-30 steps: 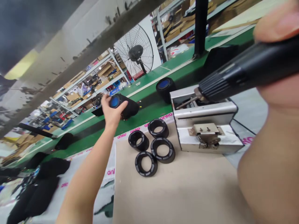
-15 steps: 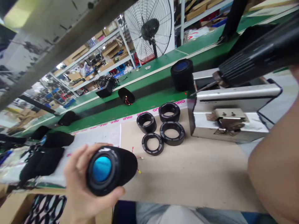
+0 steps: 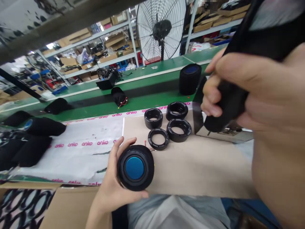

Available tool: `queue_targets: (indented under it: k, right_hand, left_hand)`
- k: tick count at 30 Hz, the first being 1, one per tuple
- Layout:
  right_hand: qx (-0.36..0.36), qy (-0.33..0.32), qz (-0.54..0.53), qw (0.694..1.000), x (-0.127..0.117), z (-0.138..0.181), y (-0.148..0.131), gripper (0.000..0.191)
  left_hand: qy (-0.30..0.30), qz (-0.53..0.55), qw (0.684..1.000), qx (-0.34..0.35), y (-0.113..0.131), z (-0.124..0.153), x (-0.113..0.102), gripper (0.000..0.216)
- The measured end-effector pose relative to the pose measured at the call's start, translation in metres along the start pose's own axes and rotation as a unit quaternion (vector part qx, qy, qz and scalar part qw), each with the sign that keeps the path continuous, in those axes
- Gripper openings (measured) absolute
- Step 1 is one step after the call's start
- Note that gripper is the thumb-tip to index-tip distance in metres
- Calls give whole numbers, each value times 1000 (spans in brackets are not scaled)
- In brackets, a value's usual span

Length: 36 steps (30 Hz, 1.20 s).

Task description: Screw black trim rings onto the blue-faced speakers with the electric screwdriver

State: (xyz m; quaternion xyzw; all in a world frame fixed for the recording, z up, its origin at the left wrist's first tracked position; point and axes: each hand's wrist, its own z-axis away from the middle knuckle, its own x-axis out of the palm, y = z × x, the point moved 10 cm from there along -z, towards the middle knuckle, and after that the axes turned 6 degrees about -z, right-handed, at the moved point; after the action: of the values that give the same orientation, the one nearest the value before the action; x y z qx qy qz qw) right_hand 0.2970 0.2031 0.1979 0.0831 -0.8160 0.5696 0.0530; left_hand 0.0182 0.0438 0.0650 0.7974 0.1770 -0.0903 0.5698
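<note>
My left hand (image 3: 114, 187) wraps around a black cylindrical speaker (image 3: 135, 168) whose blue round end faces me. Red wires with small connectors poke out behind it. Close to the camera at the right, my right hand (image 3: 257, 82) is closed around a black electric screwdriver (image 3: 228, 95); its tip is not visible. Just beyond the speaker, several black rings lie on brown cardboard (image 3: 205, 171), among them a thin ring (image 3: 158, 139) and a taller ring (image 3: 179, 130). Partly behind my right hand stands a metal box (image 3: 216, 133).
Another black cylinder (image 3: 190, 79) stands on the green conveyor (image 3: 152, 98). More black speakers (image 3: 45, 126) lie at the left on white printed sheeting (image 3: 83, 156). An open carton (image 3: 47, 210) with rings sits at the lower left. A large fan (image 3: 162, 30) stands behind.
My left hand has shifted right with the speaker, turning its blue end more squarely toward me. My right hand has come into view with the screwdriver, now covering much of the metal box.
</note>
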Motion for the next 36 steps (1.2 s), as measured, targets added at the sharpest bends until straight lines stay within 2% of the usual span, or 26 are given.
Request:
queue_targets:
  k: [2,4,6,9,12,15,19,23,30,36]
  right_hand:
    - [30,-16,33,999,-5,7,13,39]
    - [101,-33,85,991,-13,15,35,38]
    - [165,-37,159,973,-25,25,57,37]
    - [218,-31,263,939,-40,38,80,48]
    - [251,-38,319,913,-42,46,97,56]
    - [277,-59,375,883,-36,51,113,64]
    - [257,-83,425,864,-23,54,125,64]
    - [235,-106,429,866,-16,58,127,63]
    - [252,-112,406,871,-25,63,127,68]
    - [262,-90,379,883,-24,60,120,79]
  left_hand:
    - [-34,-19,999,-2,1,-3,0,122]
    - [-44,-43,998,11,5,-8,-2,111]
    - [-35,-63,997,35,15,-12,-4,103]
    - [-14,-54,997,57,28,-11,-3,98]
    - [-24,-19,999,44,30,-7,14,96]
    - [-49,9,998,31,26,-4,40,105]
    - [-45,43,997,45,23,-7,59,113]
    - [-17,38,996,78,25,-8,49,111]
    - [62,-41,990,118,23,2,1,101]
    - [23,-47,993,103,16,0,8,108]
